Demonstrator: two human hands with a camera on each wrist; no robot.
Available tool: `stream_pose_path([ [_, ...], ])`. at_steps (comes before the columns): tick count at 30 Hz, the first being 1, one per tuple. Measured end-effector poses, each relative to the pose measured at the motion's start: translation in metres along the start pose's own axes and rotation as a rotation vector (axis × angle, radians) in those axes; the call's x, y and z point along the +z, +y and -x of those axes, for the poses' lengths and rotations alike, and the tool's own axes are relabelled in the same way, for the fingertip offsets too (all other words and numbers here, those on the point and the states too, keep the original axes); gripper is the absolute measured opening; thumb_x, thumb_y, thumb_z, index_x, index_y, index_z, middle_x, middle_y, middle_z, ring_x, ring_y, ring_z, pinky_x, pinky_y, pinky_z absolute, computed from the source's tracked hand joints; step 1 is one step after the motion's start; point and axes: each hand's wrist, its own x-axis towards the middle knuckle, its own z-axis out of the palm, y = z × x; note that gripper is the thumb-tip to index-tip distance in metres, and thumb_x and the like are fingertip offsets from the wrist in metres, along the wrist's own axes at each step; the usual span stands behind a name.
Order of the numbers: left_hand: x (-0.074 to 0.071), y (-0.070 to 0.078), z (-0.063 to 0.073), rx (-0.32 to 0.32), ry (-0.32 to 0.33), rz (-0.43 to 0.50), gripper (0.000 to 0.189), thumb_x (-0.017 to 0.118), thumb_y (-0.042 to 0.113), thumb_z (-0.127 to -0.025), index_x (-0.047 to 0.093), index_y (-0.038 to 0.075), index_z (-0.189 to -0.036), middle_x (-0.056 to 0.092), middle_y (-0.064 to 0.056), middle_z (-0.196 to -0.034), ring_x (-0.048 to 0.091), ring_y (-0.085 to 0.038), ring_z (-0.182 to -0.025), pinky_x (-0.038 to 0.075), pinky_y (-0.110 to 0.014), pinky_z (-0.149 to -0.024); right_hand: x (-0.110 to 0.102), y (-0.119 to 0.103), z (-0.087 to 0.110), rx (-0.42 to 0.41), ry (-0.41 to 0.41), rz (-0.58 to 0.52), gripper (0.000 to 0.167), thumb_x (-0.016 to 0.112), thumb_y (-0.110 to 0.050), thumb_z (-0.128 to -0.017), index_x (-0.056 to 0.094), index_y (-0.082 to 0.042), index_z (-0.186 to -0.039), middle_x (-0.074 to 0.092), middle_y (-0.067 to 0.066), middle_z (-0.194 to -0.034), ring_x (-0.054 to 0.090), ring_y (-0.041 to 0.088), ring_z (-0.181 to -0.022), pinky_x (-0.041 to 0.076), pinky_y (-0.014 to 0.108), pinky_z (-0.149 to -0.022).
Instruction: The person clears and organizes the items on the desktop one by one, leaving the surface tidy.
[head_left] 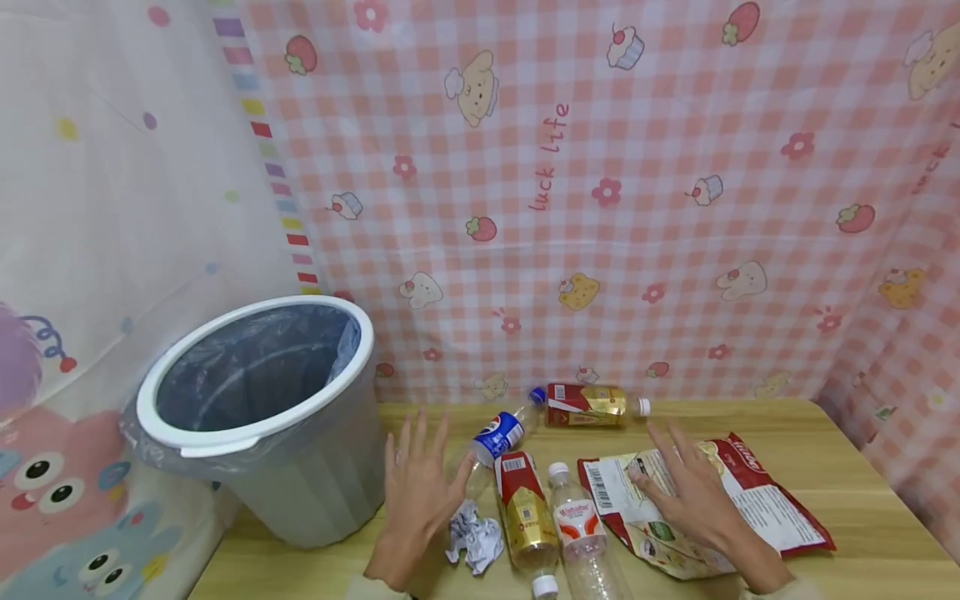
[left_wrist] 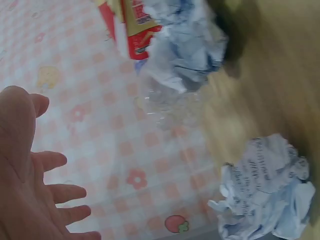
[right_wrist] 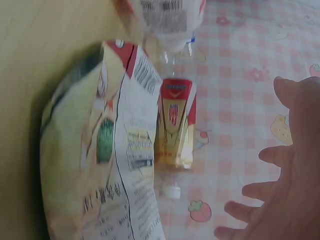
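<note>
My left hand (head_left: 423,487), fingers spread and straight, holds nothing beside the bin. Near it lies a crumpled paper ball (head_left: 476,537); the left wrist view also shows a second crumpled paper (left_wrist: 265,192), hidden behind the hand in the head view. With fingers spread, my right hand (head_left: 693,500) hovers over a red-and-white food bag (head_left: 780,508) and grips nothing. Between the hands lie a bottle with a red-gold label (head_left: 528,517) and a clear bottle with a white-red label (head_left: 581,525). Behind them are a blue-labelled bottle (head_left: 498,435) and another red-gold bottle (head_left: 588,405).
A grey bin (head_left: 322,475) with a white rim and a dark liner stands at the left of the wooden table (head_left: 847,454). Pink checked cloth (head_left: 637,308) hangs along the back and right. Another pale, patterned cloth (head_left: 112,208) hangs at the left.
</note>
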Motion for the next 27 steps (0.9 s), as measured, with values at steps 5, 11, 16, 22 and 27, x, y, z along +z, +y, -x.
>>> stream_pose_path([
  [5,-0.015,0.001,-0.001,0.000,0.065,0.091,0.070,0.056,0.055,-0.093,0.041,0.019,-0.151,0.043,-0.021,-0.150,0.039,-0.041,-0.138,0.031,-0.062,-0.110,0.002,-0.007,0.002,-0.008,-0.025,-0.123,0.074,0.057,-0.042,-0.099,0.023,-0.013,-0.158,0.017,0.032,-0.157,0.019,0.064,-0.136,0.020,0.084,-0.092],
  [11,-0.037,0.005,0.002,-0.056,0.028,0.245,0.070,0.059,0.056,-0.092,0.042,0.021,-0.150,0.046,-0.014,-0.149,0.043,-0.039,-0.134,0.038,-0.062,-0.103,0.005,-0.011,0.006,0.003,-0.112,-0.276,0.072,0.056,-0.043,-0.100,0.025,-0.012,-0.156,0.019,0.027,-0.159,0.026,0.057,-0.138,0.028,0.080,-0.093],
  [16,-0.060,0.010,0.006,-0.082,0.017,0.365,0.070,0.060,0.057,-0.092,0.041,0.023,-0.151,0.049,-0.009,-0.148,0.048,-0.034,-0.130,0.041,-0.060,-0.101,0.008,-0.015,0.010,0.000,-0.164,-0.357,0.069,0.057,-0.041,-0.099,0.026,-0.014,-0.156,0.024,0.025,-0.158,0.038,0.053,-0.133,0.038,0.073,-0.092],
  [22,-0.085,0.010,0.010,-0.098,0.055,0.460,0.067,0.064,0.053,-0.091,0.043,0.027,-0.149,0.056,-0.004,-0.141,0.053,-0.026,-0.124,0.045,-0.057,-0.096,0.012,-0.020,0.013,0.006,-0.231,-0.432,0.070,0.060,-0.037,-0.099,0.026,-0.017,-0.156,0.026,0.023,-0.157,0.041,0.051,-0.130,0.044,0.068,-0.090],
  [27,-0.112,0.005,0.011,-0.077,0.148,0.544,0.065,0.073,0.038,-0.089,0.046,0.024,-0.146,0.062,-0.005,-0.129,0.058,-0.024,-0.115,0.048,-0.050,-0.090,0.017,-0.023,0.015,0.006,-0.285,-0.487,0.069,0.061,-0.033,-0.098,0.027,-0.016,-0.155,0.034,0.024,-0.152,0.046,0.047,-0.127,0.048,0.055,-0.091],
])
